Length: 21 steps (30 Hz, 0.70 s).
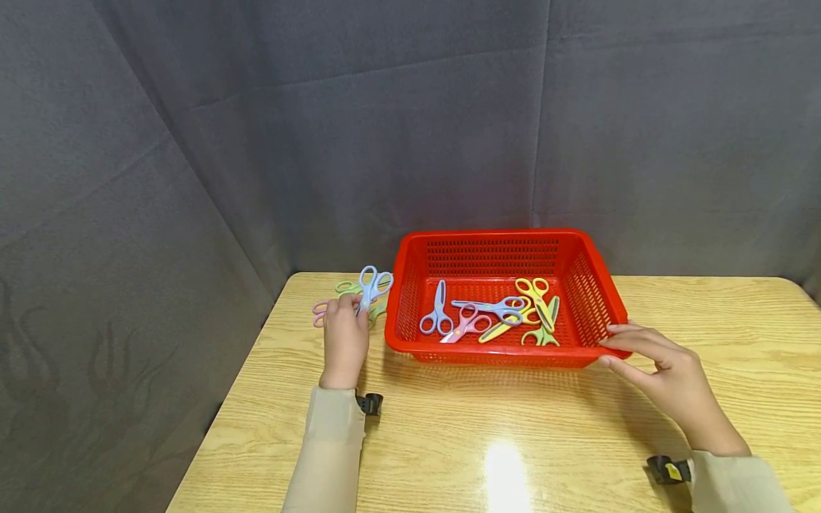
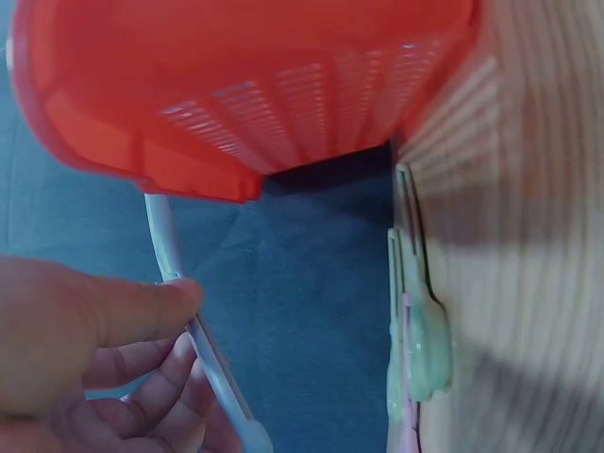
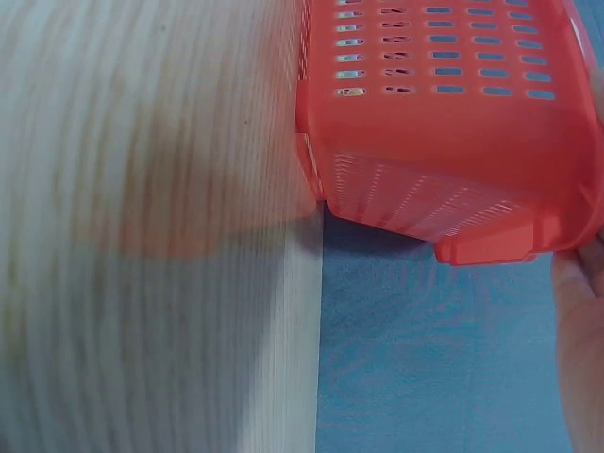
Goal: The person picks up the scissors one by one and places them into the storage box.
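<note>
On yellow wood (image 1: pixel 442 434), our left hand (image 1: pixel 346 338) pinches blue plastic scissors (image 1: pixel 368 295); our right hand (image 1: pixel 670 377) grips a red plastic basket (image 1: pixel 487 352), maybe steadying it.

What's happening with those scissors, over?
Left hand pinching blue scissors, left of red basket. Right hand gripping basket's near right corner. Possibly in the way: basket's left rim.

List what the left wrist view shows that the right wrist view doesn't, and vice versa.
Left wrist only: the left grip pinching blue scissors, plus green scissors and pink scissors on the wooden table.
Right wrist only: the right grip touching the red basket.
Both: the red basket, wooden table and cloth backdrop.
</note>
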Tool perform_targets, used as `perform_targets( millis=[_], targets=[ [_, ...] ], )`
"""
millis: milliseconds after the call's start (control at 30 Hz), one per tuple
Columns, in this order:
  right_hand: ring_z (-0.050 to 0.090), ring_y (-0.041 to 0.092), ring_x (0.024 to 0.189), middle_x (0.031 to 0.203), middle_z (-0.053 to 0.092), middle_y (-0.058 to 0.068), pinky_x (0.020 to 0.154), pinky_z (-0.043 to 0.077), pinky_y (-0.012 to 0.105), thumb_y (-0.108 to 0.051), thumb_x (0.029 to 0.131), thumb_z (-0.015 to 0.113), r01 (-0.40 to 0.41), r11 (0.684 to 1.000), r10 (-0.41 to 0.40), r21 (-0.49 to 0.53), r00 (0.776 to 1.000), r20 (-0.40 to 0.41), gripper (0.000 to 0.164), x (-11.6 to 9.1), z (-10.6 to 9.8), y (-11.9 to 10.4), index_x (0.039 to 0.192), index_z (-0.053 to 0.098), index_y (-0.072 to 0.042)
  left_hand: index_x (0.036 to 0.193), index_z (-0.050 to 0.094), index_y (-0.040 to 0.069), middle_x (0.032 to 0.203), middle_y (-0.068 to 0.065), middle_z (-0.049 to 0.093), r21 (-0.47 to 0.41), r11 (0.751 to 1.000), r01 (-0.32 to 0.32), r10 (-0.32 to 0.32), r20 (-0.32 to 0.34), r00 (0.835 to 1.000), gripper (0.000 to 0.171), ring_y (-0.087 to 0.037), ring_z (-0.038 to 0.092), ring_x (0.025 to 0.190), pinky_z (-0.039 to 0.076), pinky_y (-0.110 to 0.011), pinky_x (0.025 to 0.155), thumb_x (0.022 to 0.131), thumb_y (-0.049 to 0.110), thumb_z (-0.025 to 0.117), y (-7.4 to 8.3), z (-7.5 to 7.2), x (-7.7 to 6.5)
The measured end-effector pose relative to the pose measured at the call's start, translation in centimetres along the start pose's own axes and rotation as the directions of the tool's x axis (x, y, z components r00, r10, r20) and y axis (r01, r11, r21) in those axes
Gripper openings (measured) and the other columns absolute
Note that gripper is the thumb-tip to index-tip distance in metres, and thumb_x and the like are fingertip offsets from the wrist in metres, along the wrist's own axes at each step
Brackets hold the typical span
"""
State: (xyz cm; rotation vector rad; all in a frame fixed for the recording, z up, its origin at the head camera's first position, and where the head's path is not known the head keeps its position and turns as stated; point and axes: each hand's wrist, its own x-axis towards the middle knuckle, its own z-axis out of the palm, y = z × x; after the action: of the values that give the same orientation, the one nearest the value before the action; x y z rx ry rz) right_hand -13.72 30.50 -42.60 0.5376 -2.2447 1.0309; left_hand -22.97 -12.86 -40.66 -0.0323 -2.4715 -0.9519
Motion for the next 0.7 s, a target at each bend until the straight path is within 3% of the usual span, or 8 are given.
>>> perform_targets(
  millis=[300,700],
  targets=[
    [0.058,-0.002,0.120,0.109,0.074,-0.005,0.109,0.037,0.015,0.018,0.058,0.087,0.018,1.000,-0.018,0.014,1.000,0.002,0.048,0.1,0.2,0.4,0.097,0.079,-0.008,0.112,0.066,-0.010,0.103,-0.026,0.063,-0.034,0.998,-0.055,0.056,0.007,0.998,0.021,-0.040,0.057,0.103,0.049,-0.051,0.090,0.092,-0.003,0.068,0.8,-0.4,-0.1],
    [0.058,-0.002,0.121,0.110,0.074,-0.006,0.107,0.037,0.013,0.018,0.060,0.087,-0.011,1.000,0.011,0.008,1.000,0.005,0.048,-0.1,-0.1,0.2,0.099,0.080,-0.009,0.115,0.065,-0.007,0.106,-0.024,0.061,-0.060,0.993,-0.103,0.107,0.058,0.993,0.022,-0.039,0.058,0.102,0.049,-0.049,0.092,0.095,0.001,0.068,3.0,-0.3,0.1]
  ],
)
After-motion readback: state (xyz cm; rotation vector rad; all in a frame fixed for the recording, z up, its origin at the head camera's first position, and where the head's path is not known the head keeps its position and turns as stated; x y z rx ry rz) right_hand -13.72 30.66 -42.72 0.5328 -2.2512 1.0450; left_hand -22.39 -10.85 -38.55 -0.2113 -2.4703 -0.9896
